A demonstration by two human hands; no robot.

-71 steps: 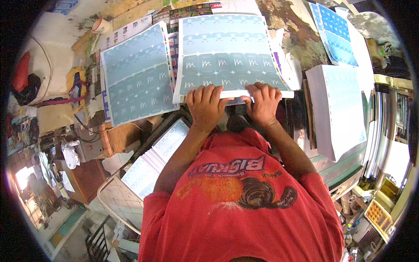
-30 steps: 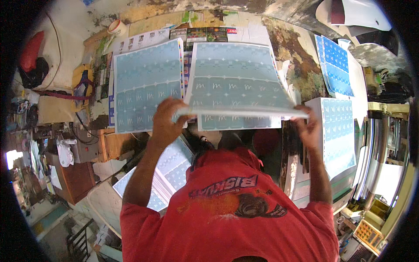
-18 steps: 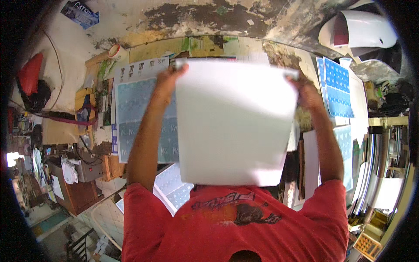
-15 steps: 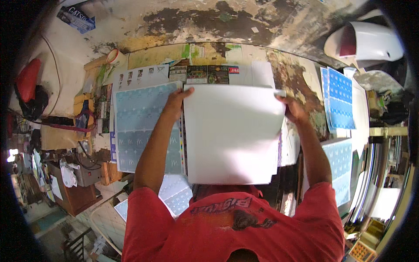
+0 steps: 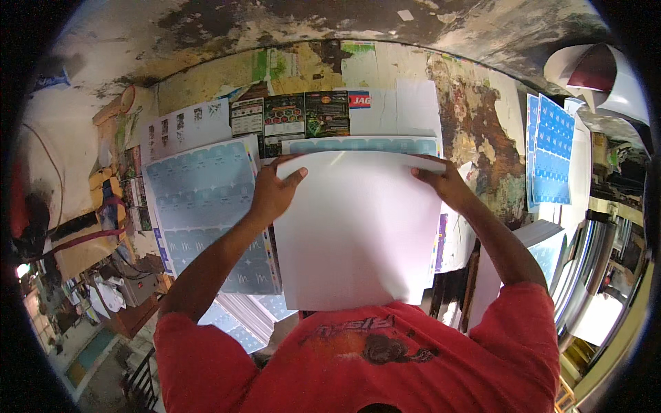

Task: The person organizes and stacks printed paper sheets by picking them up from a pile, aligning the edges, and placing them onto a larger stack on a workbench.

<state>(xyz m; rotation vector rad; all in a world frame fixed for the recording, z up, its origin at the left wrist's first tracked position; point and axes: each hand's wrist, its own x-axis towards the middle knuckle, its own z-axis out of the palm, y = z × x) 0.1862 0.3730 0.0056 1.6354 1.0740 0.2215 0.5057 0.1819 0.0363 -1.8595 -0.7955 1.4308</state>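
Note:
A large blank white sheet of paper (image 5: pixel 354 234) is in both my hands, held by its two far corners. My left hand (image 5: pixel 277 191) pinches the far left corner, thumb on top and fingers underneath. At the far right corner my right hand (image 5: pixel 442 182) grips it in the same way. The far edge of the sheet bows upward between the hands. Beyond that edge shows a strip of a pale blue printed sheet (image 5: pixel 365 145), mostly hidden under the white one. To the left lies a stack of pale blue printed sheets (image 5: pixel 200 213).
Darker blue printed sheets (image 5: pixel 553 155) lie at the far right. A stack of paper (image 5: pixel 533 237) stands beside my right arm, and another paper stack (image 5: pixel 241 320) below my left forearm. Metal rollers (image 5: pixel 585 275) are at the right. A stained wall (image 5: pixel 303 20) closes off the back.
The white sheet has come toward me, and its far edge now curves. A strip of blue printed sheet has come into sight behind it. My head view has shifted a little.

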